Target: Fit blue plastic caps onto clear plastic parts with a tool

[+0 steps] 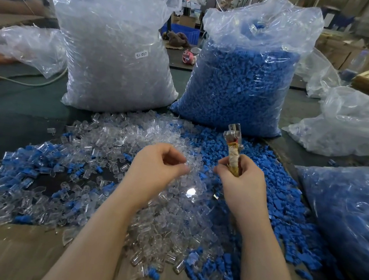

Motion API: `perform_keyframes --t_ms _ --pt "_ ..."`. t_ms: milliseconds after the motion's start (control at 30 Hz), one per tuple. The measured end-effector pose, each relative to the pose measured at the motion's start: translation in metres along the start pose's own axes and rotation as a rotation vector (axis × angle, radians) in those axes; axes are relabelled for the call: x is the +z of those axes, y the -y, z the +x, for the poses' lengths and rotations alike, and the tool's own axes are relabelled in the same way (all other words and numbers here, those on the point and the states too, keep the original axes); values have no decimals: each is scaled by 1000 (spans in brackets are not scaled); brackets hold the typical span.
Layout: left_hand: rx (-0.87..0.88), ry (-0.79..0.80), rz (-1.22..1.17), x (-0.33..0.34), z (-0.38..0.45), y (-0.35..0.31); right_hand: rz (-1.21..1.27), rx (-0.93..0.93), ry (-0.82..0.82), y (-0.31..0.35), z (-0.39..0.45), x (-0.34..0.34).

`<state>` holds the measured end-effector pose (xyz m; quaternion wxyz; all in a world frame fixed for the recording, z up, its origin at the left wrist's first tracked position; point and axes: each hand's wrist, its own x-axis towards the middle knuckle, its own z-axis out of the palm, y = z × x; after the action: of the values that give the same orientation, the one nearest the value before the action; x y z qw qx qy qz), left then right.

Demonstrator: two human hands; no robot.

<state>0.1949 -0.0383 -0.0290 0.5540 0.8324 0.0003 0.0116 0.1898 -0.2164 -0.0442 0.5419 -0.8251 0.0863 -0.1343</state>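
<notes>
Head view: right hand (241, 178) gripped the tool (233, 146) upright — left hand (159, 162), fingers curled with contents unclear, hovered beside it over the clear parts (111, 144).

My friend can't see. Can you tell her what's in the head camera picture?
A right hand grips a metal-headed tool upright while the left hand curls over a heap of clear plastic parts and blue caps. Two big bags stand behind.
</notes>
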Motion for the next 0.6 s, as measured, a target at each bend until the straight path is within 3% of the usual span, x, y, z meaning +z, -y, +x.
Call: perform_keyframes --t_ms 167,600 --pt "-80 62 -366 1 0 -8 81 -31 -28 -1 0 -1" --pt "-35 -44 -420 4 -1 -9 144 -88 -12 8 -4 4"
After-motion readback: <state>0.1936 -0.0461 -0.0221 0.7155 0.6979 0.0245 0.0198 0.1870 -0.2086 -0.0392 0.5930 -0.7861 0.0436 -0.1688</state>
